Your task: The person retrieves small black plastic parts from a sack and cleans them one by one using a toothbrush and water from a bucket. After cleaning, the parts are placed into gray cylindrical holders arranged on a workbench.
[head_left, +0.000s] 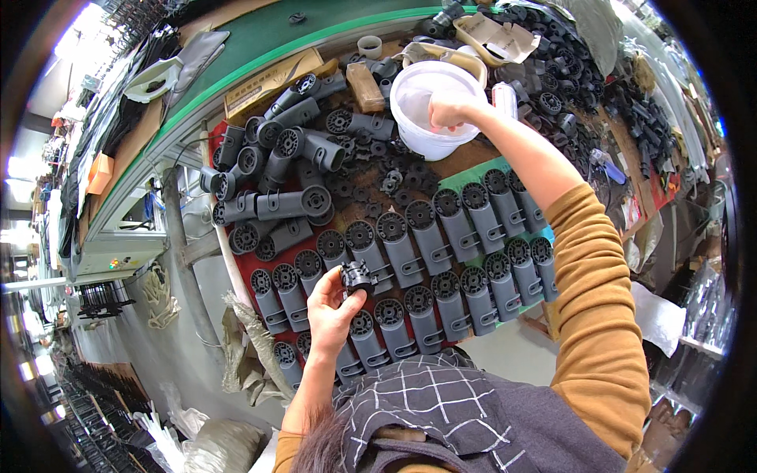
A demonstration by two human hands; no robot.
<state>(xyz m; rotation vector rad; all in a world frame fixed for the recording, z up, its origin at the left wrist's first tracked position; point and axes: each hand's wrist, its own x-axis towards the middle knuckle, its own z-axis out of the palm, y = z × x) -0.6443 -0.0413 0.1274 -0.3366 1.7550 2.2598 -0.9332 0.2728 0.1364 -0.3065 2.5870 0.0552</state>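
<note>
My left hand (330, 314) is closed around a small black ribbed plastic part (358, 276), held up above the front rows of grey tubes. Over at the back, my right hand (454, 112) reaches into a white plastic bucket (406, 130). Its fingers are curled together, and whatever they pinch is hidden. Below both hands, grey plastic tubes (426, 244) with round black slotted ends lie side by side in two slanting rows. Several small black toothed parts (392, 181) are scattered just left of the bucket.
A heap of loose grey tubes (292, 205) lies on the table's left. Beside it are a long cardboard box (272, 85) and a small brown block (365, 87). Black plastic parts (568, 63) pile up at the back right. A green-edged bench (315, 31) runs behind.
</note>
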